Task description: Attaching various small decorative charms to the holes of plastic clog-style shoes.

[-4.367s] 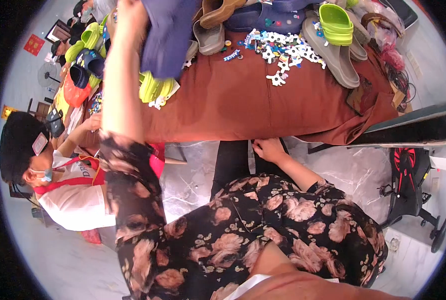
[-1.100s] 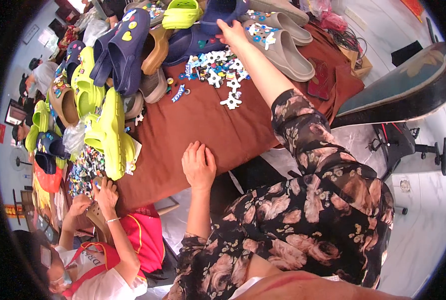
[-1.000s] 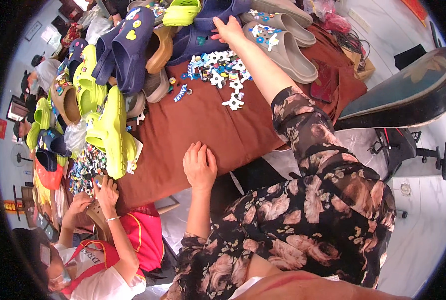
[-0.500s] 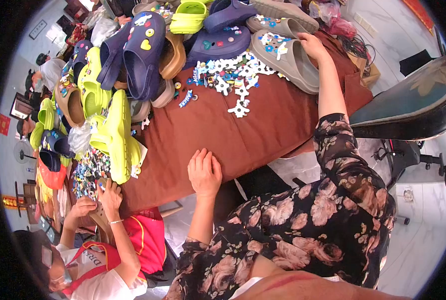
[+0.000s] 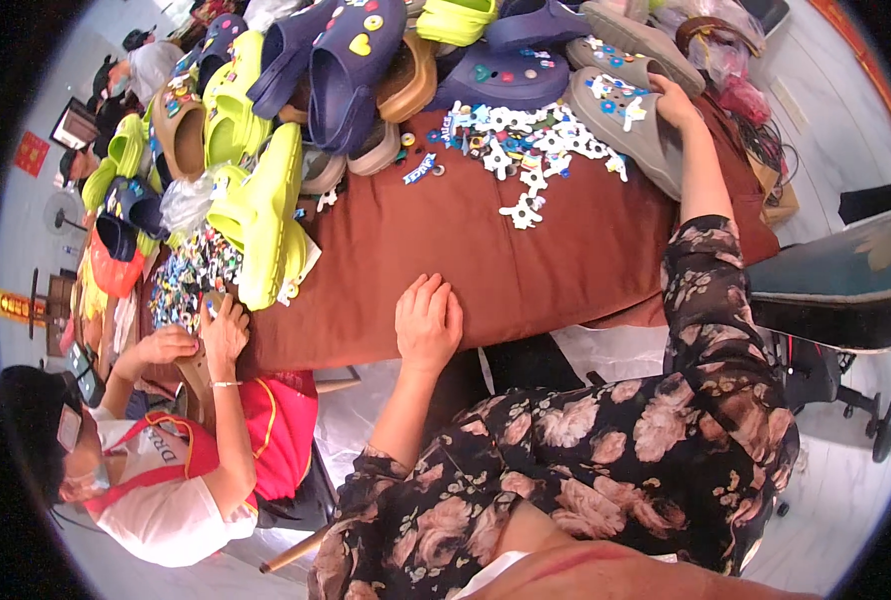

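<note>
My left hand (image 5: 429, 322) lies flat on the brown cloth near the table's front edge, holding nothing, its fingers stretched out. At the far right my right hand (image 5: 678, 105) grips the edge of a grey clog (image 5: 641, 150) at its foot opening. Colourful charms (image 5: 611, 95) are fixed on that clog's upper. Just left of it spreads a pile of loose white and blue shoe charms (image 5: 536, 140). One white flower-like charm (image 5: 523, 210) lies apart on the cloth, nearer to me.
Navy clogs (image 5: 356, 75), lime clogs (image 5: 266, 225) and brown clogs crowd the table's far side and left. A co-worker (image 5: 166, 450) in a red apron handles a clog beside a heap of small charms (image 5: 191, 280). A chair (image 5: 836, 300) stands at right.
The whole view has shifted, so the tabletop sits further right. Both my hands keep their places: the left on the cloth, the right on the grey clog.
</note>
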Tool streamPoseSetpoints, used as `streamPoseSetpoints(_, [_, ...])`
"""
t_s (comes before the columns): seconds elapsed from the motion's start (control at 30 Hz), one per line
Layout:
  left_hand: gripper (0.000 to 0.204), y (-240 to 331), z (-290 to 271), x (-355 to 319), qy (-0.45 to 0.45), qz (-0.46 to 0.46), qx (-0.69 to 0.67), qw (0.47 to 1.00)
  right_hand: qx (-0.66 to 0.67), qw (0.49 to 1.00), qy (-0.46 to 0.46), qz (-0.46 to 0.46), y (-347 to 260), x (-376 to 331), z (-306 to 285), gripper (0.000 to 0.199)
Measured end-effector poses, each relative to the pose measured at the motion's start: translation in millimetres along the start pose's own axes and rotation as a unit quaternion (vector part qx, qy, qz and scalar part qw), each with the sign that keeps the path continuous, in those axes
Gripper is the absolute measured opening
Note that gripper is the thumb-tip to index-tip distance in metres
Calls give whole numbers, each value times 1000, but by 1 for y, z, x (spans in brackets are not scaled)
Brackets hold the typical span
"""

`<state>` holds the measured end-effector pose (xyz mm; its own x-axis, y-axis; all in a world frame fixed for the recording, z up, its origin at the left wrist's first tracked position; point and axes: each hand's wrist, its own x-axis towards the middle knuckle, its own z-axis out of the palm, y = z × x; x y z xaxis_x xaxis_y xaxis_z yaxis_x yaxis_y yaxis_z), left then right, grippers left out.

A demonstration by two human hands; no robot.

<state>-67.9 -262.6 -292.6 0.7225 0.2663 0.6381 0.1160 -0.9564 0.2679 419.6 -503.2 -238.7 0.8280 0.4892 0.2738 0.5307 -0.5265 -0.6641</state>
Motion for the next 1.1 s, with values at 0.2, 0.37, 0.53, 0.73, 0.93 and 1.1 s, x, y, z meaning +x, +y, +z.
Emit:
streamPoseSetpoints(0.2, [14,-5,2,-5,15,0,-2,1000,-115,985,130,22,-24,-26,19,22])
streamPoseSetpoints(0.37, [13,-13,11,-4,42,16,-11,999,-187,964,187,10,-63,-55,-3,28])
streamPoseSetpoints(0.53, [14,-21,21,2,38,20,-20,999,-179,957,228,-10,-98,-103,1,25])
streamPoseSetpoints(0.73, [13,-33,35,2,43,23,0,999,-1,971,232,-61,-163,-185,42,26])
streamPoseSetpoints(0.93, [40,-25,31,-10,73,-41,-263,961,165,969,150,-105,-217,-214,128,28])
streamPoseSetpoints(1.1, [100,18,-9,-40,75,-129,-380,913,137,984,11,-111,-252,-235,191,32])
